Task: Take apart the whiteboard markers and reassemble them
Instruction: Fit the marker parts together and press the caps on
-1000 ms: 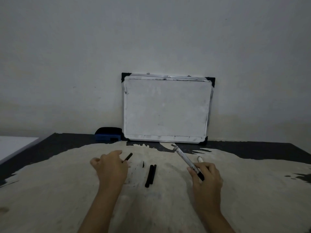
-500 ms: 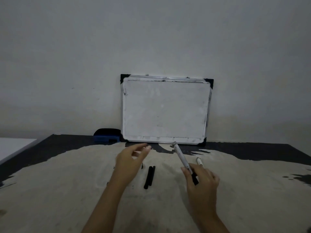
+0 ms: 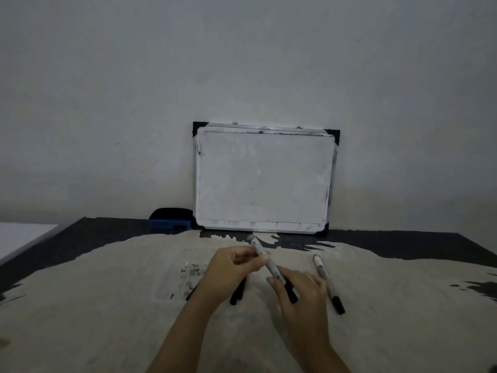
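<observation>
Both hands hold one white whiteboard marker (image 3: 269,261) tilted above the table, its far end pointing at the whiteboard. My left hand (image 3: 234,267) pinches its upper barrel with curled fingers. My right hand (image 3: 298,294) grips its lower black end. A second white marker with a black cap (image 3: 326,281) lies on the table just right of my right hand. Black marker parts (image 3: 238,294) lie on the table under my left wrist, partly hidden, and a thin black piece (image 3: 191,293) pokes out left of my forearm.
A small whiteboard (image 3: 265,179) leans on the wall at the back of the table. A blue and black eraser (image 3: 170,220) sits to its left. The dark table (image 3: 107,232) is partly covered by a worn beige surface with ink smudges (image 3: 191,273).
My left hand has come off the table, crossed to the right and taken hold of the upper barrel of the marker in my right hand. The second marker now shows fully.
</observation>
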`<state>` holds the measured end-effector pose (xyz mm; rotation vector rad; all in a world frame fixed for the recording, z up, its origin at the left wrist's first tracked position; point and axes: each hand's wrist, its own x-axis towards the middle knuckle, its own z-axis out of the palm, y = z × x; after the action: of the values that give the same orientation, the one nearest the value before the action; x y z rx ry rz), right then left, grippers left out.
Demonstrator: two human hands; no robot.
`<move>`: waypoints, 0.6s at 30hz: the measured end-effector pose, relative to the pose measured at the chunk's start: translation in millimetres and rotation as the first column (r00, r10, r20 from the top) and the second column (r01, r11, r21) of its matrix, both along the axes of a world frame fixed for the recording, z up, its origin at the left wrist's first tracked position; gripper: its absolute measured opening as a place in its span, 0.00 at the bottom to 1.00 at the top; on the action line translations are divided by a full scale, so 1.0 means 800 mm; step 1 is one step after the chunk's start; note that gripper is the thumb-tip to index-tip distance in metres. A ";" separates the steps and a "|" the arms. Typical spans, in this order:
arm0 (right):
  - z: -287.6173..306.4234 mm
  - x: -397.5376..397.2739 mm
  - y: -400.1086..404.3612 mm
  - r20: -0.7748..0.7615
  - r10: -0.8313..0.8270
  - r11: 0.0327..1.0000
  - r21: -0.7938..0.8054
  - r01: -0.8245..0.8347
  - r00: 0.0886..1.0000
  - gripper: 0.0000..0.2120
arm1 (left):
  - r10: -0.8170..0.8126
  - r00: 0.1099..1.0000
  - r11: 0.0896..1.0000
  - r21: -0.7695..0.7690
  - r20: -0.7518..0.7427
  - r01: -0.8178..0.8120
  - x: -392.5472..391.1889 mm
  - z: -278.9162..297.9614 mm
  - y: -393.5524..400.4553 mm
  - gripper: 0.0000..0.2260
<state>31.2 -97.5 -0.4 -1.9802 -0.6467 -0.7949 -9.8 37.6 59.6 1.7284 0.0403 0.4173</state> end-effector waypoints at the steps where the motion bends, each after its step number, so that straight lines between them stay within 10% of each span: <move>1: 0.000 0.000 0.002 -0.028 0.002 1.000 0.013 -0.002 1.000 0.12 | 0.043 0.999 0.999 0.015 0.021 -0.043 -0.001 0.003 0.002 0.07; 7: -0.005 0.006 0.004 -0.232 0.017 0.942 -0.323 -0.094 0.973 0.12 | 0.402 0.897 0.916 -0.090 0.186 -0.391 -0.010 0.020 0.033 0.05; 18: -0.014 0.010 0.021 -0.052 0.174 0.830 -0.529 -0.175 0.983 0.14 | 0.519 0.835 0.855 -0.109 0.186 -0.507 -0.010 0.017 0.042 0.10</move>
<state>39.0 -80.9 -11.2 -2.3691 -1.1279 -0.5324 -17.6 71.2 73.3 1.5943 0.3700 0.9868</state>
